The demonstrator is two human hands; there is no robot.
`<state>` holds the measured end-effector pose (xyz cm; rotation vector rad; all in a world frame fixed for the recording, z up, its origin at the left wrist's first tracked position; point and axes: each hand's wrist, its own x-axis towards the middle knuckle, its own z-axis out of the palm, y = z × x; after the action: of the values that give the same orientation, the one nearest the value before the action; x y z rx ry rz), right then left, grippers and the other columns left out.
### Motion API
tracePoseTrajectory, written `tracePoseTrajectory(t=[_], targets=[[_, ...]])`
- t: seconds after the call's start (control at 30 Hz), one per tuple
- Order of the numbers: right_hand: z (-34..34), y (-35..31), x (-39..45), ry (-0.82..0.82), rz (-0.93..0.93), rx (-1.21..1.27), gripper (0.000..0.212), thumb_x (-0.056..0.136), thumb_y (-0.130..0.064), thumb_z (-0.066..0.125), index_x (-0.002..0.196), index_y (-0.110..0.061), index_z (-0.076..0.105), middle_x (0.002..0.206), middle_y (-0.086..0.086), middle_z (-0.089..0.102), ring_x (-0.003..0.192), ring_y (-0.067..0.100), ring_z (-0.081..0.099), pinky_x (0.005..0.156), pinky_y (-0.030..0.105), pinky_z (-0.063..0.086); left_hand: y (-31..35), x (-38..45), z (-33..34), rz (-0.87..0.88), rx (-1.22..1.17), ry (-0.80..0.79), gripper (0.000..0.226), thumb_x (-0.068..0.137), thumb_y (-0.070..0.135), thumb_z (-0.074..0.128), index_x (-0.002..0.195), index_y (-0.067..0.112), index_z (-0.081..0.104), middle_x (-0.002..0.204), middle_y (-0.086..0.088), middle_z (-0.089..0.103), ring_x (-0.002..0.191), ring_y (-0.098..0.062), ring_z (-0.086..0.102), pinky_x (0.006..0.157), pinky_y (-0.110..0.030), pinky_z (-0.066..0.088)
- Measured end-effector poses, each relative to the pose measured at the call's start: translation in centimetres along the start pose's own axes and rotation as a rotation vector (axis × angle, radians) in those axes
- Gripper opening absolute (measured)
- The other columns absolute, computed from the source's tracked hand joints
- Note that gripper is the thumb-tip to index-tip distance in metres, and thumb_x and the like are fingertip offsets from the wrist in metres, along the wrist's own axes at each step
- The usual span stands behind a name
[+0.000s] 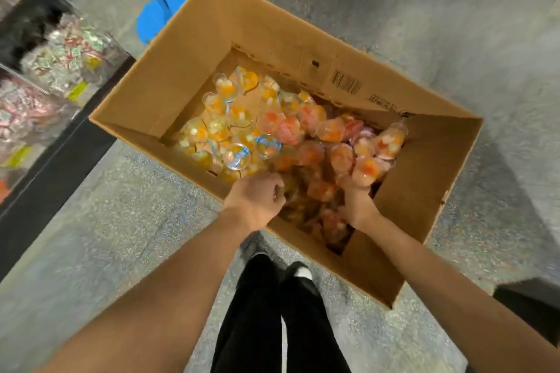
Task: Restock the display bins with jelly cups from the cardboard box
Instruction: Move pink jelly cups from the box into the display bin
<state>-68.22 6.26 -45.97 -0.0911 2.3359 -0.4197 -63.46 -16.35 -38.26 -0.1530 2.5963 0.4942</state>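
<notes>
Box: the cardboard box (188, 48) sits open on the grey floor in front of your feet.
Jelly cups: a loose heap of jelly cups (266, 130) fills its bottom.
Left hand: your left hand (256, 198) reaches in over the near wall, fingers curled; what they hold you cannot tell.
Right hand: your right hand (357, 200) grips a cluster of cups.
Display bins: clear bins (57, 70) stand at your left.

I see the open box (169, 76) tilted at frame centre, on the floor. Orange and pink cups (272, 133) heap inside. Bins (54, 70) sit upper left.
</notes>
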Motion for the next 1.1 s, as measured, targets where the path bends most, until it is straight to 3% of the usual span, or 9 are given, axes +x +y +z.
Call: tracePoseTrajectory(t=[0.23,0.33,0.4,0.5,0.67,0.8,0.97,1.03,1.1], targets=[[5.2,0.1,6.3,0.146,-0.185,-0.538,0.049,0.086,-0.023,0.065,0.129,-0.006,0.052,0.123,0.018,0.056,0.091,0.029,0.065,0.053,0.029,0.053,-0.6,0.5,-0.4,0.104,-0.026,0.052,0.065,0.086,0.055,0.053,0.141,0.028,0.031,0.13,0.009,0.05,0.104,-0.019,0.061,0.085,-0.036,0.052],[6.3,0.7,7.9,0.194,-0.171,-0.529,0.037,0.094,-0.018,0.055,0.129,-0.01,0.051,0.113,0.009,0.06,0.09,0.025,0.064,0.064,0.033,0.054,-0.5,0.4,-0.8,0.126,0.012,0.073,0.076,0.085,0.062,0.052,0.145,0.028,0.022,0.134,0.009,0.047,0.102,-0.019,0.062,0.084,-0.035,0.053],[6.2,1.1,7.7,0.118,-0.062,-0.291,0.036,0.098,-0.023,0.043,0.134,-0.017,0.046,0.119,0.005,0.058,0.107,0.026,0.059,0.082,0.037,0.051,-0.4,0.4,-0.9,0.129,0.034,0.083,0.079,0.084,0.065,0.049,0.146,0.027,0.019,0.133,0.008,0.048,0.098,-0.02,0.064,0.082,-0.034,0.053],[5.0,0.9,5.7,0.111,0.017,0.325,0.044,0.091,-0.019,0.06,0.134,-0.016,0.05,0.124,0.005,0.058,0.115,0.021,0.055,0.096,0.033,0.047,-0.5,0.3,-0.7,0.135,0.016,0.116,0.082,0.083,0.07,0.043,0.147,0.024,0.019,0.133,0.008,0.05,0.092,-0.02,0.066,0.078,-0.036,0.055],[0.7,-3.3,-1.0,-0.255,-0.139,1.144,0.056,0.079,-0.01,0.07,0.131,-0.015,0.051,0.124,0.002,0.062,0.117,0.016,0.057,0.092,0.031,0.051,-0.7,0.4,-0.3,0.139,-0.008,0.082,0.108,0.066,0.087,0.015,0.152,0.023,0.0,0.139,0.002,0.051,0.094,-0.021,0.067,0.076,-0.035,0.056],[-0.5,-6.0,-3.7,-0.466,-0.265,1.284,0.054,0.074,0.0,0.069,0.124,-0.017,0.054,0.111,-0.001,0.067,0.108,0.015,0.061,0.084,0.028,0.053,-0.8,0.2,0.3,0.216,-0.13,0.295,0.107,0.072,0.089,0.019,0.141,0.01,0.042,0.112,-0.006,0.068,0.08,-0.024,0.071,0.059,-0.034,0.058],[-0.4,-3.9,-1.1,-0.22,-0.095,0.638,0.068,0.081,0.011,0.065,0.139,-0.017,0.042,0.13,0.008,0.055,0.103,0.018,0.06,0.08,0.029,0.054,-0.8,0.0,0.6,0.084,-0.199,0.341,0.079,0.067,0.062,0.068,0.128,0.014,0.05,0.115,-0.003,0.06,0.079,-0.027,0.068,0.057,-0.033,0.055],[1.1,-1.8,0.6,-0.09,0.112,0.192,0.045,0.09,-0.006,0.061,0.131,-0.013,0.046,0.117,0.008,0.059,0.096,0.021,0.058,0.075,0.027,0.049,-0.8,0.0,0.7,0.046,-0.211,0.37,0.08,0.065,0.053,0.077,0.129,0.013,0.049,0.116,-0.006,0.057,0.081,-0.029,0.067,0.056,-0.033,0.052],[3.4,-0.7,1.1,-0.204,0.212,-0.046,0.031,0.094,-0.031,0.053,0.121,-0.016,0.054,0.114,0.008,0.062,0.1,0.025,0.059,0.079,0.03,0.048,-0.9,-0.1,0.7,0.038,-0.174,0.376,0.083,0.065,0.052,0.078,0.132,0.014,0.047,0.118,-0.008,0.055,0.089,-0.028,0.065,0.057,-0.031,0.049]])
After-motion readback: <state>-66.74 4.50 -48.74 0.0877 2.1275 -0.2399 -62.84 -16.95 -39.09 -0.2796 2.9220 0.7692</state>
